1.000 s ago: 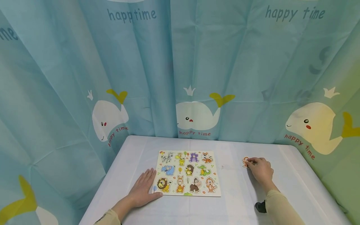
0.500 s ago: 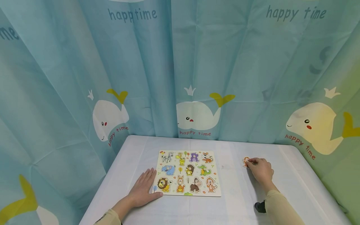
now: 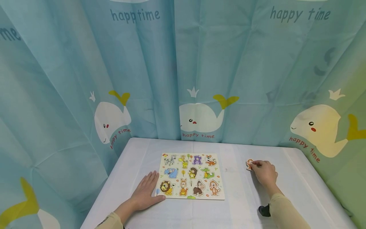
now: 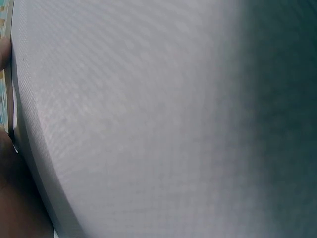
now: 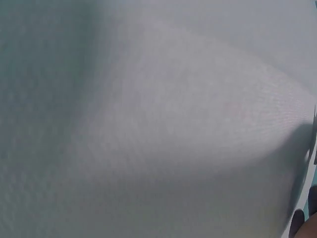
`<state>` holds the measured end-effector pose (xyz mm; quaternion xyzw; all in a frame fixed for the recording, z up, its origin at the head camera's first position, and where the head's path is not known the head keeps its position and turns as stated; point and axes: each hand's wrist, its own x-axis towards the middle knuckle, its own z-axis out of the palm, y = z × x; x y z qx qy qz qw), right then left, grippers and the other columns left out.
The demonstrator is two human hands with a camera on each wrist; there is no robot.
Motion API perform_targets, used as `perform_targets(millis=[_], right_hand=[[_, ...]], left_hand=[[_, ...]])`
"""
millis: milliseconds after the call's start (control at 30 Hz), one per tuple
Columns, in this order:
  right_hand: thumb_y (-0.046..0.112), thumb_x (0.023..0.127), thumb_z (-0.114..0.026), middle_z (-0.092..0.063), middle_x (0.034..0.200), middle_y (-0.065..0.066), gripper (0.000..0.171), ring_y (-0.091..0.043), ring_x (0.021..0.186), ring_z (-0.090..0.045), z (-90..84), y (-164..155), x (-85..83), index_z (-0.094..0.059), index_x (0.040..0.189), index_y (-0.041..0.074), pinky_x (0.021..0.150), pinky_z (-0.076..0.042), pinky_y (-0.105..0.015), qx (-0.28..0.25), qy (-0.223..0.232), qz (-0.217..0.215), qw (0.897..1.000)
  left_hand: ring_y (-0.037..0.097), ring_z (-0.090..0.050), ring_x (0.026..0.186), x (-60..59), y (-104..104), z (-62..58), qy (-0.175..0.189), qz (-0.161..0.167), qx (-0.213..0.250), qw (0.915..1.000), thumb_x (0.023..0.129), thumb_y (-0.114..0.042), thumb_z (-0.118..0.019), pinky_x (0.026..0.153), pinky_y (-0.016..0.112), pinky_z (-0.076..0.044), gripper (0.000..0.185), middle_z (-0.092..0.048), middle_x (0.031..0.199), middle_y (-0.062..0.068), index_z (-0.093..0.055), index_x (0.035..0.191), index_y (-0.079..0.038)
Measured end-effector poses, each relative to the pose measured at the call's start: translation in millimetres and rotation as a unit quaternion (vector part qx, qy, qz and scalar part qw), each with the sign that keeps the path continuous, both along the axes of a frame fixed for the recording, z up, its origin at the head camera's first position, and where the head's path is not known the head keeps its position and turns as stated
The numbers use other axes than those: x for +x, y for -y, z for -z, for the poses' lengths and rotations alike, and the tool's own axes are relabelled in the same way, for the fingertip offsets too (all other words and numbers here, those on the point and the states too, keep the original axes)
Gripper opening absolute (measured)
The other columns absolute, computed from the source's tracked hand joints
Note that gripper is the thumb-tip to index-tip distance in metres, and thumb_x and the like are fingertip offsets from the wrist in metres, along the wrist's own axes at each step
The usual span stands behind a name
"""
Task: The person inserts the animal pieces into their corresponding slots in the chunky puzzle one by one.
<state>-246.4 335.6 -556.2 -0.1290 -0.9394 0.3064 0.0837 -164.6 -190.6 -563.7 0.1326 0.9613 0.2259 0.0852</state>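
Right hand on a loose orange piece, left hand flat by the puzzle board.

The orange animal piece (image 3: 249,164) lies on the white table (image 3: 243,203), well to the right of the board (image 3: 190,176) and apart from it. The right hand (image 3: 264,173) rests over the piece's right edge with fingers curled, fingertips pinching it. The left hand (image 3: 145,191) lies flat on the table, fingers straight and spread, thumb touching the board's near left corner. The board holds animal pieces in rows, among them a lion (image 3: 166,188) at the near left. A blue whale-print curtain (image 3: 200,79) hangs behind. Both wrist views show only blurred white cloth.
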Motion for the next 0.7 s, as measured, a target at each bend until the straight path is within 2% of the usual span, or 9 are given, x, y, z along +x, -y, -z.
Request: perform_targets(millis=[133, 333, 467, 700], right_hand=[[0.029, 0.099, -0.067, -0.058, 0.121, -0.030, 0.037, -0.049, 0.113, -0.046, -3.0, 1.7, 1.6, -0.070, 0.116, -0.004, 0.090, -0.032, -0.068, 0.002, -0.009, -0.009, 1.000], [0.031, 0.100, -0.065, -0.057, 0.124, -0.028, 0.039, -0.047, 0.114, -0.047, -8.8, 7.6, 2.8, -0.070, 0.118, -0.003, 0.087, -0.034, -0.064, 0.010, -0.020, -0.036, 0.999], [0.032, 0.099, -0.067, -0.060, 0.122, -0.026, 0.036, -0.045, 0.111, -0.050, -11.5, 13.4, 3.4, -0.073, 0.116, 0.000, 0.083, -0.036, -0.061, 0.023, -0.048, -0.052, 0.997], [0.030, 0.097, -0.072, -0.064, 0.116, -0.022, 0.030, -0.041, 0.106, -0.055, -18.9, 29.4, 8.8, -0.077, 0.111, 0.003, 0.083, -0.037, -0.060, 0.030, -0.083, -0.077, 0.993]], left_hand=[[0.036, -0.010, 0.156, 0.3, 0.2, 0.6, -0.004, 0.000, 0.005, 1.0000, 0.087, -0.067, -0.065, 0.125, 0.055, -0.009, 0.109, -0.018, 0.169, 0.017, -0.024, 0.161, 0.000], [0.034, -0.009, 0.156, -0.2, -0.6, -0.2, 0.000, 0.000, 0.002, 1.0000, 0.087, -0.070, -0.064, 0.125, 0.053, -0.008, 0.110, -0.018, 0.169, 0.016, -0.023, 0.162, -0.001], [0.034, -0.009, 0.157, -0.7, -1.0, -0.2, 0.005, -0.002, -0.002, 1.0000, 0.086, -0.072, -0.063, 0.125, 0.053, -0.008, 0.111, -0.017, 0.170, 0.015, -0.022, 0.162, -0.002], [0.033, -0.008, 0.157, -1.1, -0.7, -0.2, 0.010, -0.002, -0.001, 0.9999, 0.086, -0.072, -0.062, 0.126, 0.053, -0.008, 0.111, -0.017, 0.170, 0.014, -0.023, 0.162, -0.002]])
